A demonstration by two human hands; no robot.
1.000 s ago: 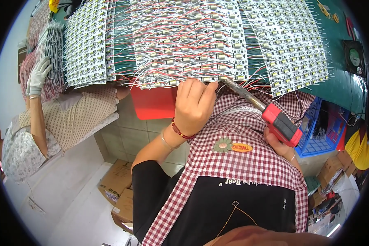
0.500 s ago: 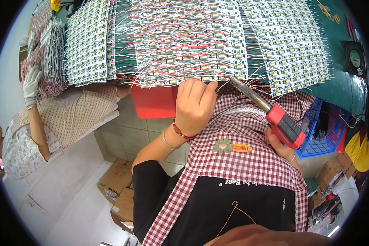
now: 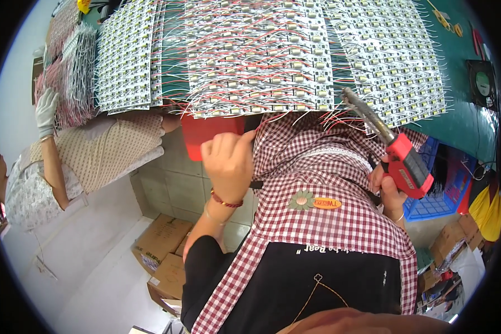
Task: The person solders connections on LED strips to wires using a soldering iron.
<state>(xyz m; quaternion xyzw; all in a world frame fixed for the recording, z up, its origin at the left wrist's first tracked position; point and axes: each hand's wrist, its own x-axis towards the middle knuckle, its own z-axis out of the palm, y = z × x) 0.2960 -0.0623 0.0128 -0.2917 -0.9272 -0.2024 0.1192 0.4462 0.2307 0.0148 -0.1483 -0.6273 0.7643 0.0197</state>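
Note:
My left hand (image 3: 226, 164) is off the near edge of the middle circuit board panel (image 3: 261, 61). Its fingers are curled and pressed together; whatever they may pinch is too small to make out. In my right hand (image 3: 388, 189) is a red and black soldering gun (image 3: 409, 167). The gun's long metal barrel slants up and left, with its tip over the left edge of the right board panel (image 3: 401, 72). Rows of small white boards make up each panel, with red and white wires lying across the middle one and hanging over its near edge.
Another board panel (image 3: 125, 58) and bundles of wired boards (image 3: 75, 78) lie on the left, by a co-worker's gloved hand (image 3: 47, 113). Below the table are a red bin (image 3: 197, 136), a blue crate (image 3: 428, 210) and cardboard boxes (image 3: 161, 242). A small fan (image 3: 482, 83) stands right.
My left hand has drawn away from the panel's edge, left and toward me. The soldering gun has moved right, its tip leaving the middle panel's near edge.

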